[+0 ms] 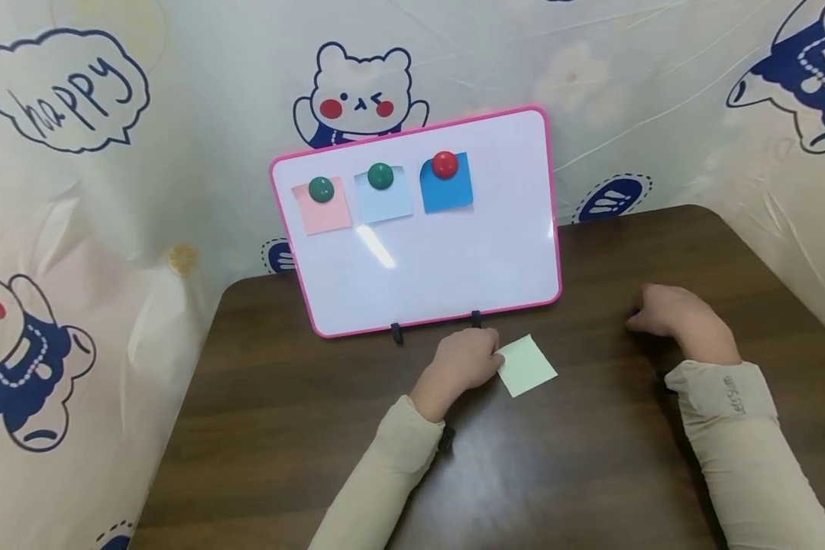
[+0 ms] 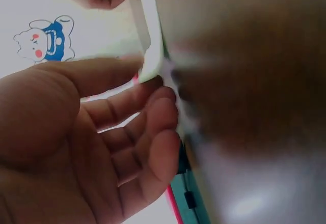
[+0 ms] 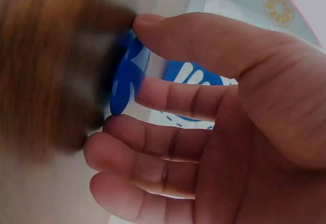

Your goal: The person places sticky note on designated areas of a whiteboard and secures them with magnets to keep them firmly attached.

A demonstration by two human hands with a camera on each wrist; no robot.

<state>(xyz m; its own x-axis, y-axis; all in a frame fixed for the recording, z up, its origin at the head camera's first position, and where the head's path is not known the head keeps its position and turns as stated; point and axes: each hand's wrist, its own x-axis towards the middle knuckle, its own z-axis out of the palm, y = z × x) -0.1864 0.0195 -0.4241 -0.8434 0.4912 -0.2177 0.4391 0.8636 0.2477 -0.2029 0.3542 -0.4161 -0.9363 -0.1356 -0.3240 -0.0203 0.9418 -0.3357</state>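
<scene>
My left hand (image 1: 457, 363) pinches the left corner of a pale green sticky note (image 1: 528, 367) between thumb and index finger, just in front of the whiteboard (image 1: 454, 267). In the left wrist view the note (image 2: 152, 30) appears nearly edge-on. Over the right part of the table is my right hand (image 1: 684, 321). Its thumb and fingers hold a round, glossy blue magnet (image 3: 130, 76), clearest in the right wrist view. From the head view, that magnet is almost entirely hidden by the hand.
The pink-framed whiteboard leans back on black feet (image 1: 396, 334). A pink note (image 1: 326, 218) and a light blue note (image 1: 393, 205) hang under green magnets (image 1: 321, 189); a blue note (image 1: 447, 195) hangs under a red magnet (image 1: 444, 165). Behind the brown table (image 1: 261, 412) is a printed curtain (image 1: 199, 114).
</scene>
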